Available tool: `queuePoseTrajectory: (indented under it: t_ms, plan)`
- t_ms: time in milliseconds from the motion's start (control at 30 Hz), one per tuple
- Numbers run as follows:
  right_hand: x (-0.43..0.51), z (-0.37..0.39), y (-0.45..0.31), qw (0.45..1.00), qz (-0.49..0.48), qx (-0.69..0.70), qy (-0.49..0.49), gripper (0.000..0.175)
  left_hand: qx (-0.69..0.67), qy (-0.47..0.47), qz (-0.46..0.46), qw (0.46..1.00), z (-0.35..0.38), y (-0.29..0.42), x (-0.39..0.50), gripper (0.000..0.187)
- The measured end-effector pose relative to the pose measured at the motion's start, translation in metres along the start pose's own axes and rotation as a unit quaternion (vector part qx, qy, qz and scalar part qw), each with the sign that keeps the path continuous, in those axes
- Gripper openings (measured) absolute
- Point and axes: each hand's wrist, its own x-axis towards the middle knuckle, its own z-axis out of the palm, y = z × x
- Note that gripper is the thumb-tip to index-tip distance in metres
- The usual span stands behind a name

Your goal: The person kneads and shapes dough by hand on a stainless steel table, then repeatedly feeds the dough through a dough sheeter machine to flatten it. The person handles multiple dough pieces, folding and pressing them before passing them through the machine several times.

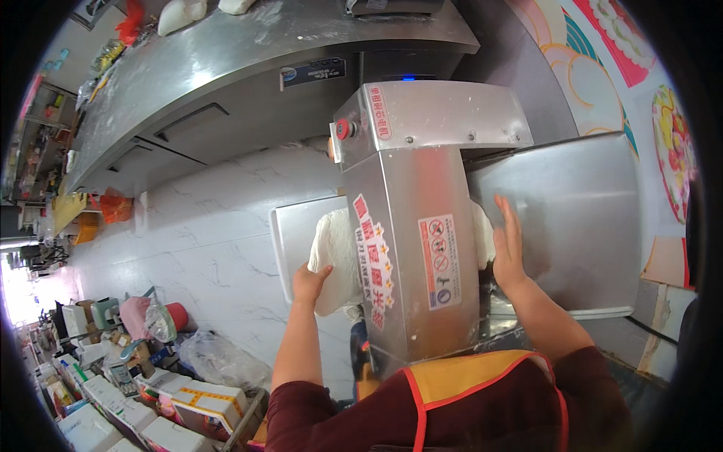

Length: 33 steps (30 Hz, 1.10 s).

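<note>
A steel dough sheeter (pixel 421 226) with a red button on its housing stands in front of me. From its left side a broad, thick sheet of pale dough (pixel 337 254) comes out over a metal tray (pixel 288 231). My left hand (pixel 310 282) holds the lower left edge of that dough, thumb on top and the other fingers hidden underneath. On the machine's right side, more dough (pixel 483 234) shows beside the housing. My right hand (pixel 508 248) is next to it with straight fingers, palm towards the dough; whether it touches is not clear. The dough between is hidden by the housing.
Behind the machine runs a steel worktable (pixel 248 45) with dough lumps (pixel 182 16) on it. A wide steel tray (pixel 565 226) extends on the machine's right. Cardboard boxes (pixel 209 401) and a clear plastic bag (pixel 220 359) lie at lower left. An orange bag (pixel 117 206) is on the floor.
</note>
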Motion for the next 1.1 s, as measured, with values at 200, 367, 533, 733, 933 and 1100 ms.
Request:
queuePoseTrajectory:
  t_ms: [200, 367, 533, 733, 933, 1100]
  plan:
    - [-0.066, -0.032, -0.058, 0.996, 0.01, 0.081, -0.034, 0.053, 0.052, 0.047, 0.024, 0.997, -0.046, 0.021, -0.036, 0.043]
    - [-0.103, -0.051, -0.059, 0.975, 0.1, 0.2, 0.01, 0.057, 0.04, 0.075, 0.048, 0.995, -0.084, 0.051, -0.075, 0.039]
    - [-0.126, -0.067, -0.051, 0.957, 0.116, 0.261, 0.051, 0.056, -0.015, 0.073, 0.081, 0.994, -0.125, 0.095, -0.125, 0.036]
    - [-0.152, -0.072, -0.038, 0.926, 0.138, 0.341, 0.082, 0.055, -0.101, 0.03, 0.15, 0.983, -0.171, 0.175, -0.211, 0.032]
    - [-0.167, -0.058, -0.038, 0.872, 0.147, 0.465, 0.044, 0.049, -0.044, 0.079, 0.259, 0.962, -0.18, 0.3, -0.318, 0.034]
    - [-0.17, -0.02, -0.074, 0.833, 0.129, 0.469, -0.265, 0.04, -0.05, 0.228, 0.356, 0.905, -0.183, 0.383, -0.425, 0.063]
